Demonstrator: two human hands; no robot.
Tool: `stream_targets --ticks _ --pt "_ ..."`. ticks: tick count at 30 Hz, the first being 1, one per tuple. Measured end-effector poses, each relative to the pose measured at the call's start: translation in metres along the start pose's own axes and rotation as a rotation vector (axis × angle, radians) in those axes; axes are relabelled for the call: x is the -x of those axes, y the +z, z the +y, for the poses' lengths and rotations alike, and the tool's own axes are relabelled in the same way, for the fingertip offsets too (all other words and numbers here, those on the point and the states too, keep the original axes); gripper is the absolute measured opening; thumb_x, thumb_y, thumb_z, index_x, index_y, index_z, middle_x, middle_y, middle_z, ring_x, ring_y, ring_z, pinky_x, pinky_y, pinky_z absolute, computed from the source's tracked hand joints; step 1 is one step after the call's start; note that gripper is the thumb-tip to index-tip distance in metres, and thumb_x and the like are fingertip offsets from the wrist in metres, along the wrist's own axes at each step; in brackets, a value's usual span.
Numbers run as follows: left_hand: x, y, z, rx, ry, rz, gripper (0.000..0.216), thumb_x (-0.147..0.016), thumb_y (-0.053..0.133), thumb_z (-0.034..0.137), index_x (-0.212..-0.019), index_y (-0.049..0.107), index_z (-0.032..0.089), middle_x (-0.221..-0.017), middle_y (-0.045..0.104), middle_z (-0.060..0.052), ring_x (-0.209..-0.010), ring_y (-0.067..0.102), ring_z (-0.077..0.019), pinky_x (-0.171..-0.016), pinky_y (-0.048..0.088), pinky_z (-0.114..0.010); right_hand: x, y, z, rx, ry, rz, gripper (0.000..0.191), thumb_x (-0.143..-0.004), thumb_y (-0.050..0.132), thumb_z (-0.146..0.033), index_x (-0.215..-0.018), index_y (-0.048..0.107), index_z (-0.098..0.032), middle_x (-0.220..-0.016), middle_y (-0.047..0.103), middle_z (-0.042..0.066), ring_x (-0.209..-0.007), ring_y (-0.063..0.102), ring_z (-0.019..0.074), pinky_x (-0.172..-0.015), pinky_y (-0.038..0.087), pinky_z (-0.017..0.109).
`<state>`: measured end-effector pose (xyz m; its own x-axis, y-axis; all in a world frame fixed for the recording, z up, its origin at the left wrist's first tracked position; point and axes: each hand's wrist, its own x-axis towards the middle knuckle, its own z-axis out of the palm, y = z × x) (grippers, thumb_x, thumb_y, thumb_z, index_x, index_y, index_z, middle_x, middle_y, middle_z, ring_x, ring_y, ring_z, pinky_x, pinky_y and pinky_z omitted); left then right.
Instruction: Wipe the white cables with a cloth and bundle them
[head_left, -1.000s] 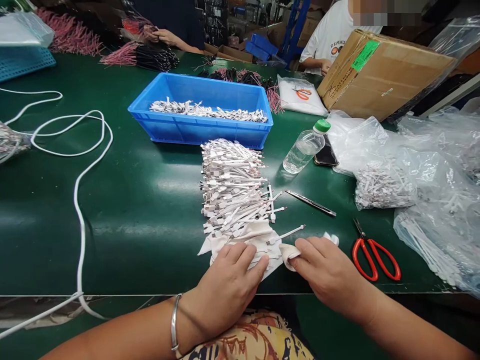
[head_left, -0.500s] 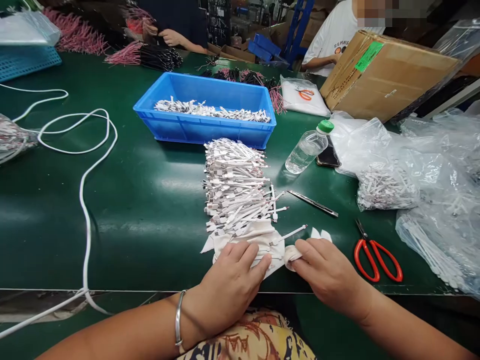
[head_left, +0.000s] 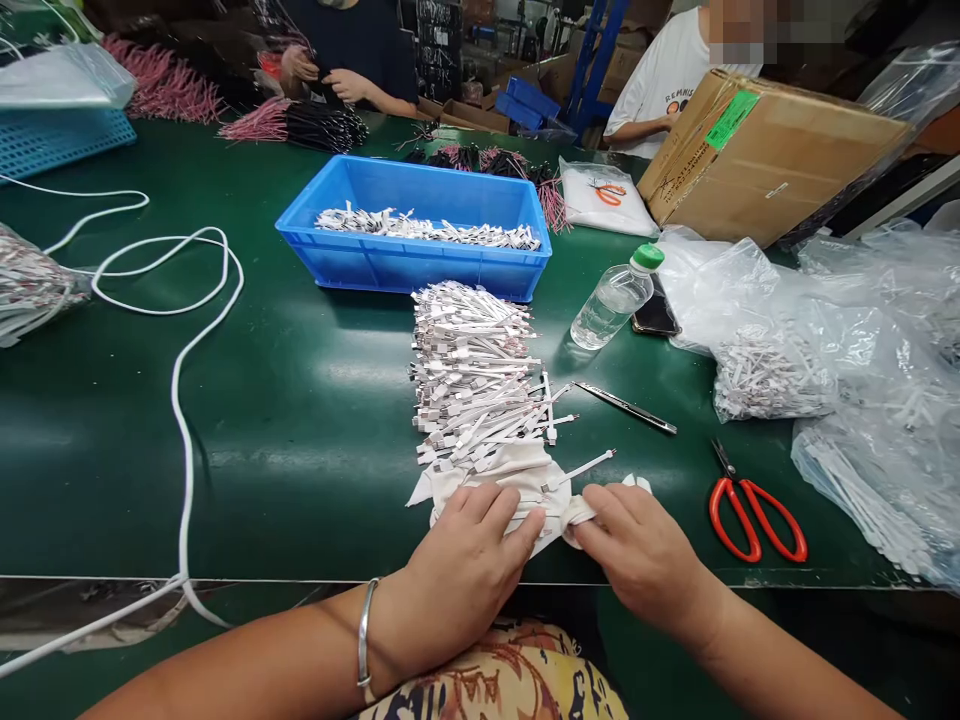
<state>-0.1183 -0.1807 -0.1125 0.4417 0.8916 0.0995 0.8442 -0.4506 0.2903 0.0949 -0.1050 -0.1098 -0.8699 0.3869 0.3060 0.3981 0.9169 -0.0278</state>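
A long pile of small white cable pieces (head_left: 472,370) lies on the green table (head_left: 300,420), running from a blue bin (head_left: 416,225) toward me. Its near end rests on a white cloth (head_left: 495,475). My left hand (head_left: 465,565) lies flat on that cloth, fingers stretched over a few pieces. My right hand (head_left: 637,555) pinches a bunched fold of the cloth just to the right, thumb and fingers closed on it. A single white piece (head_left: 589,467) sticks out above the two hands.
Red-handled scissors (head_left: 757,510) and metal tweezers (head_left: 626,407) lie to the right, beyond them a water bottle (head_left: 615,297), a phone, plastic bags (head_left: 825,350) of parts and a cardboard box (head_left: 765,150). A white cable (head_left: 180,380) loops at left. Two other people work at the far side.
My right hand has slid left with the bunched cloth, closing the gap to my left hand. The left hand has stayed pressed on the cloth.
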Motion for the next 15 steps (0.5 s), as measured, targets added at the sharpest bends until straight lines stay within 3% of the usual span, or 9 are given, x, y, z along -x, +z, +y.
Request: stream_targets --ticks 4,10,15 --pt "0.001 0.0 0.0 0.028 -0.005 0.035 0.036 -0.09 0.044 0.018 -0.125 0.049 0.021 -0.113 0.055 -0.01 -0.1 0.049 -0.0259 -0.084 0.045 -0.043 0.012 0.007 -0.004 -0.164 0.285 0.07 0.028 -0.086 0.036 -0.001 -0.086 0.061 -0.014 -0.088 0.052 0.01 -0.075 0.044 0.0184 -0.066 0.038 0.032" --pt "0.002 -0.008 -0.004 0.118 -0.006 0.101 0.039 -0.091 0.043 0.015 -0.13 0.042 0.015 -0.111 0.057 -0.01 -0.099 0.049 -0.0219 -0.086 0.045 -0.038 0.022 0.018 -0.012 -0.261 0.436 0.153 0.029 -0.085 0.036 -0.002 -0.097 0.058 -0.015 -0.092 0.051 0.01 -0.081 0.047 0.0197 -0.069 0.042 0.034" --pt "-0.005 -0.02 -0.014 -0.008 -0.075 -0.018 0.019 -0.088 0.045 0.008 -0.097 0.058 0.016 -0.094 0.059 -0.007 -0.083 0.05 -0.021 -0.073 0.044 -0.037 0.026 0.021 -0.011 -0.361 0.511 0.233 0.031 -0.085 0.037 -0.002 -0.102 0.058 -0.017 -0.097 0.051 0.01 -0.084 0.049 0.0195 -0.072 0.044 0.035"
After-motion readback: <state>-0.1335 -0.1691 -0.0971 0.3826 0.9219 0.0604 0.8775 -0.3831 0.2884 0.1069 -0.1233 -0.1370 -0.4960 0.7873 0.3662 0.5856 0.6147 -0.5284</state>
